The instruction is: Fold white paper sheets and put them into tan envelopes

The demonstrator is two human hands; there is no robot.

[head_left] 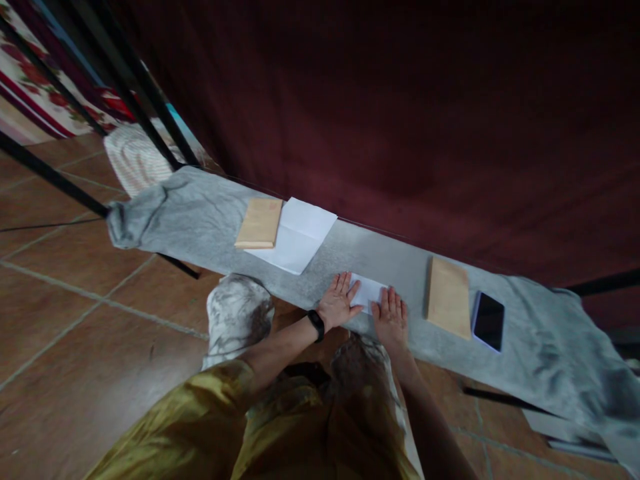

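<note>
A small white piece of paper (367,291), apparently folded, lies on the grey cloth between my hands. My left hand (338,303), with a black band on its wrist, rests flat on the paper's left end, fingers stretched out. On the right end lies my right hand (391,319), also flat with its fingers extended. Left of them are larger white sheets (303,233), partly covered by a stack of brown envelopes (260,222). A second brown envelope stack (449,297) sits to the right of my right hand.
A phone (489,321) with a dark screen lies beyond the right stack. The grey cloth (200,213) covers a narrow bench. Behind it hangs a dark red curtain (375,133). Black metal bars (55,177) stand at the left, above a tiled floor (100,307).
</note>
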